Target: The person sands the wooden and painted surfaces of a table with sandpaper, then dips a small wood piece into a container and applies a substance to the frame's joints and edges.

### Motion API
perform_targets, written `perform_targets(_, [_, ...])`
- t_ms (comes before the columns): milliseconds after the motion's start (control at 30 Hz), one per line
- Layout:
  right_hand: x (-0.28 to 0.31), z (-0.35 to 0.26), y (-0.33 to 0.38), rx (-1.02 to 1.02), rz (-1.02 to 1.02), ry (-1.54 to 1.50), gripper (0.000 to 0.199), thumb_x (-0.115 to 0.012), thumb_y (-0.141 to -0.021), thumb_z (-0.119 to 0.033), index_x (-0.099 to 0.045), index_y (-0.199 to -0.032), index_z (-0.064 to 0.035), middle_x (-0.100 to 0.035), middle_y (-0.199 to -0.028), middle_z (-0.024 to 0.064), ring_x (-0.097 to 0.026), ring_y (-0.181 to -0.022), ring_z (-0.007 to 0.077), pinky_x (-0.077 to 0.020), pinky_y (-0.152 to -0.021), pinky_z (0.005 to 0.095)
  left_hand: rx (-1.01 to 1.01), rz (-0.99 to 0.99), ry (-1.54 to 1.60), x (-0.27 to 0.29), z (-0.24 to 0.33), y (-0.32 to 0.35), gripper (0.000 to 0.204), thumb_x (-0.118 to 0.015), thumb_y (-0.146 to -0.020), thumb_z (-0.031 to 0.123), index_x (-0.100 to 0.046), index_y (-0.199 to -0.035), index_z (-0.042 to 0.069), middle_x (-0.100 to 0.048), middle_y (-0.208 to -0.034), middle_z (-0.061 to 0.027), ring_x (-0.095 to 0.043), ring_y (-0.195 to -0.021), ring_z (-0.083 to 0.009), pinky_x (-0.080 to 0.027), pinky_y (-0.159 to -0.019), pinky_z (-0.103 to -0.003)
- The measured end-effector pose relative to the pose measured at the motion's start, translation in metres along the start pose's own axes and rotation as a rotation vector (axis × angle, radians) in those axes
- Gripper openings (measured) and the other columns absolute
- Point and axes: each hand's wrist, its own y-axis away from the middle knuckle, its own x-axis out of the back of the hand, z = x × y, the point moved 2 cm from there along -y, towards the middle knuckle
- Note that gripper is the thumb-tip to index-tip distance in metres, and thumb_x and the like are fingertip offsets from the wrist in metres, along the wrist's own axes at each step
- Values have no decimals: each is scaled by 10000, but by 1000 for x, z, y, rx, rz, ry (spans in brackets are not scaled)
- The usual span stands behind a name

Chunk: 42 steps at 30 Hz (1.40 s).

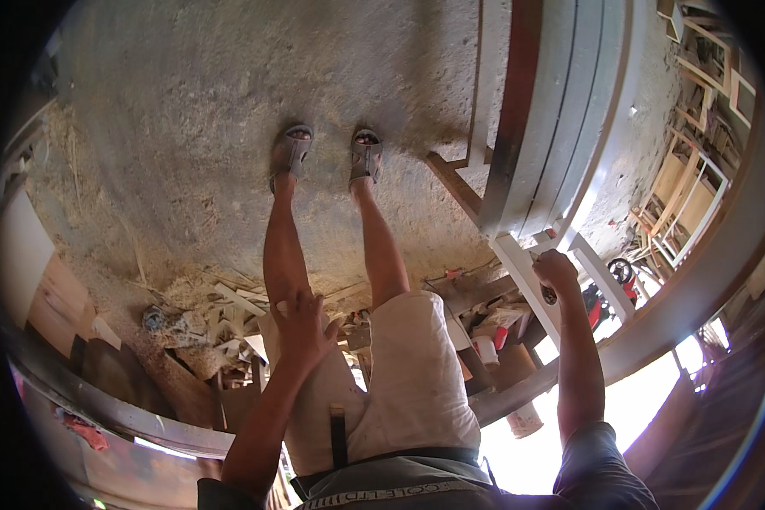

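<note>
My left hand (302, 331) lies on my left leg at the hem of my beige shorts (416, 365), its fingers spread and nothing in it. On the right, my right hand (556, 270) is closed in a fist at the white end frame (525, 280) of a long wooden bench (552, 127). A small dark rounded thing (549, 295) shows just below the fist; its kind is unclear, and what the fingers grip is hidden. Grey boards with dark gaps run along the bench, with a dark reddish-brown strip on their left side.
My sandalled feet stand on a rough concrete floor (187, 127). Wood scraps and shavings (221, 323) lie around my left leg. Wooden frames and offcuts (688, 187) are piled at the far right. A white cup-like container (484, 349) and a red-and-black wheeled thing (622, 272) sit near the bench.
</note>
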Motion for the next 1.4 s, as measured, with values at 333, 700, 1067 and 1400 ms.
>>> perform_targets(333, [25, -10, -64, -358, -292, -707, 265, -792, -803, -157, -581, -696, -37, -549, -569, 83, -517, -410, 188, -353, -334, 380, 7, 103, 197, 15, -12, -5, 473, -719, -841, 308, -646, -1240, 65, -583, -1306, -125, -453, -1359, -309, -266, -1122, -677])
perform_targets(700, [7, 13, -79, -434, -530, -942, 141, -740, -822, -159, -634, -837, -67, -537, -548, 57, -469, -361, 175, -357, -341, 373, 32, 98, 293, 17, -20, -12, 455, -691, -840, 265, -641, -1248, 69, -573, -1325, -115, -422, -1399, -274, -243, -1144, -673])
perform_targets(1067, [21, -9, -67, -342, -477, -750, 267, -716, -858, -161, -580, -645, -77, -506, -501, 71, -454, -347, 178, -334, -312, 374, 69, 90, 361, 17, -17, -14, 453, -682, -828, 252, -645, -1238, 63, -569, -1355, -122, -426, -1400, -270, -237, -1146, -663])
perform_targets(1400, [15, -26, -38, -332, -386, -681, 259, -735, -844, -117, -627, -634, -9, -558, -520, 82, -498, -365, 163, -339, -322, 361, 98, 112, 432, 22, -12, -16, 424, -658, -832, 232, -649, -1218, 59, -568, -1366, -122, -439, -1395, -275, -225, -1153, -662])
